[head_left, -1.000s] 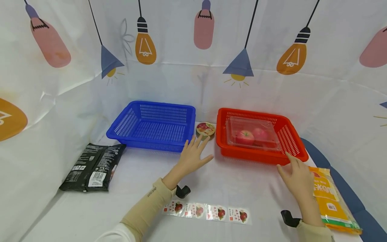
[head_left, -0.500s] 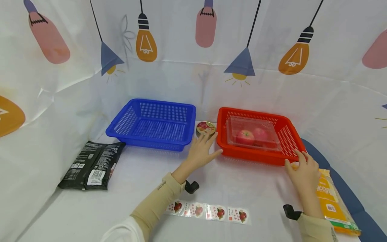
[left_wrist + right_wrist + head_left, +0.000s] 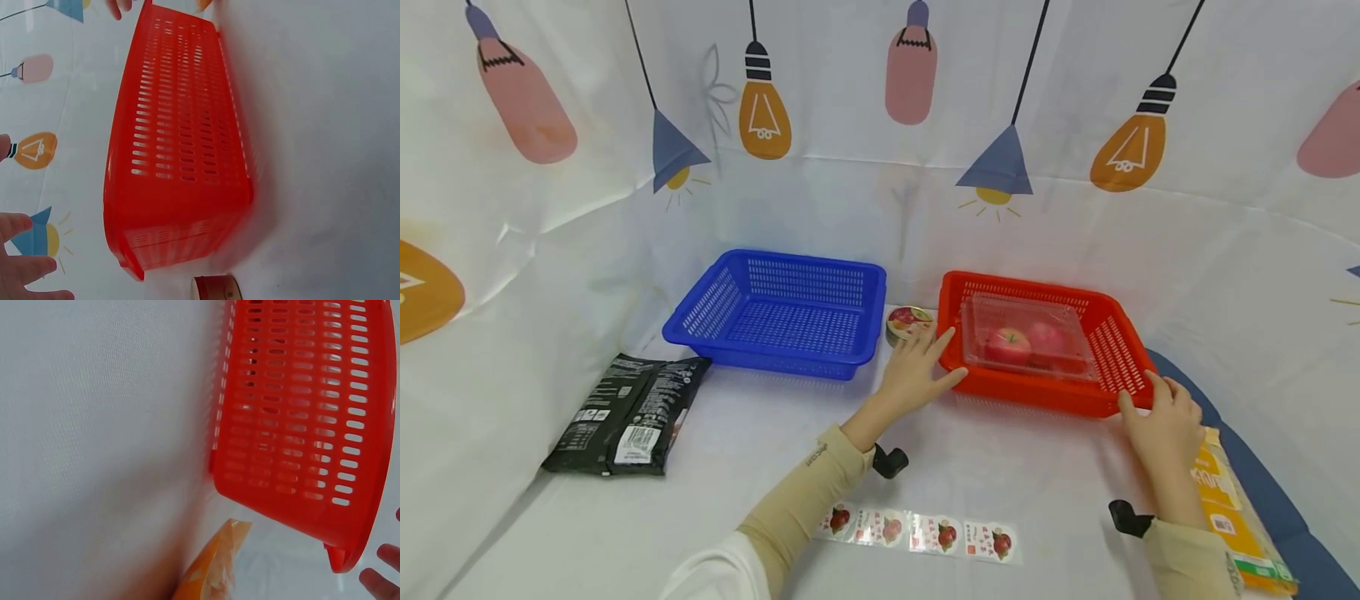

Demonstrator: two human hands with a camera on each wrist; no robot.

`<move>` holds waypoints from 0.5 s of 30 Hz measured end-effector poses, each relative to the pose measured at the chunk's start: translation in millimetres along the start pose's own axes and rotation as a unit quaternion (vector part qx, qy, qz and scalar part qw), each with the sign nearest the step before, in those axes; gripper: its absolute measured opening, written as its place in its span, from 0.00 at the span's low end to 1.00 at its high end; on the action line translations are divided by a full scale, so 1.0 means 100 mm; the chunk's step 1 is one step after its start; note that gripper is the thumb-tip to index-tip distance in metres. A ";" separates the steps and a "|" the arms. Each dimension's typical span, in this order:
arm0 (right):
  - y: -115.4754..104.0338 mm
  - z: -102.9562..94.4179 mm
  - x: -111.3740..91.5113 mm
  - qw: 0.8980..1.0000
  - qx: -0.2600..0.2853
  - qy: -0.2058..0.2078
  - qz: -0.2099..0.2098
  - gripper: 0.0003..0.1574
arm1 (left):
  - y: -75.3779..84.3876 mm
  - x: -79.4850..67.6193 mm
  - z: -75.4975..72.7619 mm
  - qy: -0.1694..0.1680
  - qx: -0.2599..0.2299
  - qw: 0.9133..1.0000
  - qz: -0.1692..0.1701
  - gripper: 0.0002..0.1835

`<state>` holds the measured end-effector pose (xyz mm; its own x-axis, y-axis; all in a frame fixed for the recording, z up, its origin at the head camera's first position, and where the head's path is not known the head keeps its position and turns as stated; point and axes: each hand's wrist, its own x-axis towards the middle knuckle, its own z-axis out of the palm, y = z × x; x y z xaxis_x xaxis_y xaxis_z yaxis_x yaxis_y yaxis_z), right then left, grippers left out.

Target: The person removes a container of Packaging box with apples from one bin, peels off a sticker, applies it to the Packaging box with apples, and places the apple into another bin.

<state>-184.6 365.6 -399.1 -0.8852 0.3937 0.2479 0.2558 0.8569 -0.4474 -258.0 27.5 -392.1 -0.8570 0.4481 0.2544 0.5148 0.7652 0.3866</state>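
Observation:
In the head view a red plastic basket (image 3: 1030, 387) stands at the back right. Inside it lies a clear lidded box (image 3: 1067, 358) with two red apples (image 3: 1009, 345) visible through the plastic. My left hand (image 3: 912, 377), fingers spread and holding nothing, is at the basket's left front corner. At its right front corner is my right hand (image 3: 1167, 427), fingers slightly bent, fingertips right by the rim. The left wrist view has the basket (image 3: 181, 112) side-on, with left fingers (image 3: 28, 269) beyond its rim. Right fingertips (image 3: 379, 584) show beside the basket's corner in the right wrist view.
An empty blue basket (image 3: 797, 325) sits at the back left, a round tin (image 3: 908, 320) between the baskets. A black printed bag (image 3: 625, 417) lies at left, a yellow food bag (image 3: 1225, 517) at right under the right arm. A strip of apple stickers (image 3: 936, 533) lies in front.
My left hand has moved right, from near the tin to the red basket's left corner. My right hand has shifted slightly right along the basket's right corner. The objects have stayed in place.

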 end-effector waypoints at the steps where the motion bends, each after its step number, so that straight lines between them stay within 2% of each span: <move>1: 0.01 0.00 0.01 1.000 -0.002 -0.004 0.004 0.40 | 0.01 0.01 0.00 0.001 0.001 1.000 0.000 0.39; 8: 0.07 0.02 0.09 0.999 0.005 -0.036 0.030 0.43 | 0.09 0.07 -0.01 0.004 -0.003 1.000 0.004 0.38; 15: 0.09 0.01 0.10 0.998 0.024 -0.039 0.035 0.42 | 0.15 0.13 -0.01 -0.010 0.001 1.000 0.004 0.38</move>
<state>-191.6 377.3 -401.8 -0.8944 0.4223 0.1472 0.3000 0.8106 -0.5029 -261.3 44.4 -382.5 -0.8535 0.4632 0.2388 0.5211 0.7626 0.3833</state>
